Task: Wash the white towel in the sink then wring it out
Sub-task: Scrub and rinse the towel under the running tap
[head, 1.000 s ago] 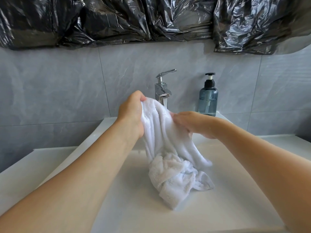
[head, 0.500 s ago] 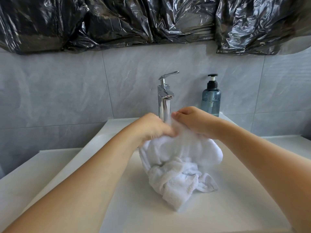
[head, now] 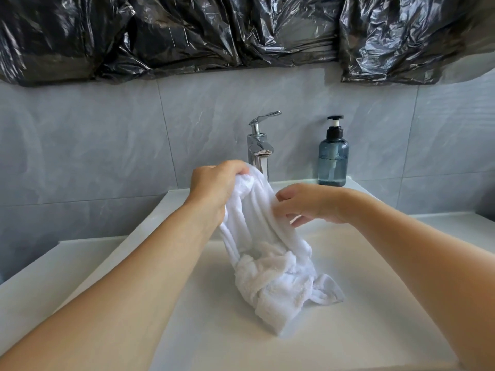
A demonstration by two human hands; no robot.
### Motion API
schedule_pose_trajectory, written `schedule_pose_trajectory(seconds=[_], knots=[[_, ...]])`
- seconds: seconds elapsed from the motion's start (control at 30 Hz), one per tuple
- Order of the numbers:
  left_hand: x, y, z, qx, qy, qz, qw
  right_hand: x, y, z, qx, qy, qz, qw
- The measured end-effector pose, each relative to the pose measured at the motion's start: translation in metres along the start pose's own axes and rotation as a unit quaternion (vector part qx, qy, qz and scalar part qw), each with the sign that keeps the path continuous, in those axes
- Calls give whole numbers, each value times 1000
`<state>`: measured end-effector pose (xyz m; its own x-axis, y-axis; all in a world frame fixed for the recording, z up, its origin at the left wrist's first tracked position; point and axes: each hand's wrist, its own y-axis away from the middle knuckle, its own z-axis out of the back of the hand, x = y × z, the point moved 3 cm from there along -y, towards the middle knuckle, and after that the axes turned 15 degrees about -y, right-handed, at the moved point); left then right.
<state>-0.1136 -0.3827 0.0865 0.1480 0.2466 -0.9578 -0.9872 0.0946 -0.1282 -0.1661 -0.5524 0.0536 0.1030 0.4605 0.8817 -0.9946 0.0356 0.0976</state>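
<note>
A white towel (head: 270,266) hangs bunched over the white sink (head: 348,303), its lower end crumpled on the basin floor. My left hand (head: 214,186) grips the towel's top end, lifted just in front of the tap. My right hand (head: 308,204) pinches the towel's upper part from the right side, its fingers curled into the cloth. The towel stretches down and to the right between my hands and the basin.
A chrome tap (head: 258,148) stands behind the towel at the back of the sink. A blue soap pump bottle (head: 333,156) sits on the rim to the right. Black plastic sheeting (head: 241,30) covers the wall above the grey tiles.
My left hand has lifted the towel's top end up again from the low bunched position. My right hand has shifted right and lower along the cloth.
</note>
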Motion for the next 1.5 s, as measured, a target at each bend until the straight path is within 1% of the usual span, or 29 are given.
schedule_pose_trajectory(seconds=[0.07,0.1,0.13,0.2,0.23,0.3,0.37,0.43,0.5,0.6,0.67,0.77,0.9,1.1,1.2,1.33,1.37,1.43,1.5], knots=[[-1,0,0,-14,18,-2,1000,0,2,-3,32,7,-20,999],[-2,1,0,-19,19,0,1000,1,3,-5,30,23,-20,999],[-2,0,1,-20,21,-1,1000,1,1,-5,9,48,-14,999],[-1,-1,1,-21,21,2,1000,4,1,-2,-61,109,-8,992],[-1,-1,1,-24,19,5,1000,6,0,0,-92,118,-5,989],[0,-3,1,-29,16,9,999,9,1,6,-139,72,9,988],[2,-4,0,-24,13,17,999,11,3,13,-180,-12,23,983],[3,-4,-1,-15,25,21,999,12,5,14,-192,-88,28,977],[1,-1,-2,-15,36,19,999,13,7,8,-174,-147,15,973],[-3,3,1,-46,75,19,996,15,6,-4,-131,-184,-15,974],[-5,3,5,-65,111,25,991,17,1,-7,-125,-189,-2,974],[-6,4,10,-92,128,34,987,18,-5,-7,-110,-195,16,974],[-6,2,13,-107,147,36,983,5,-6,-7,-58,-186,-15,981],[-7,4,12,-104,151,38,982,12,-10,-13,-106,-250,-4,963],[-7,6,12,-103,158,38,981,12,-9,-16,-111,-262,-22,958],[-6,6,12,-110,152,41,981,8,-6,-13,-87,-213,-51,972],[-6,6,12,-110,152,42,981,7,-6,-12,-69,-201,-53,976],[-6,5,12,-107,154,43,981,7,-6,-13,-28,-174,-40,984],[-6,6,11,-103,151,44,982,9,-4,-12,-21,-131,-25,991]])
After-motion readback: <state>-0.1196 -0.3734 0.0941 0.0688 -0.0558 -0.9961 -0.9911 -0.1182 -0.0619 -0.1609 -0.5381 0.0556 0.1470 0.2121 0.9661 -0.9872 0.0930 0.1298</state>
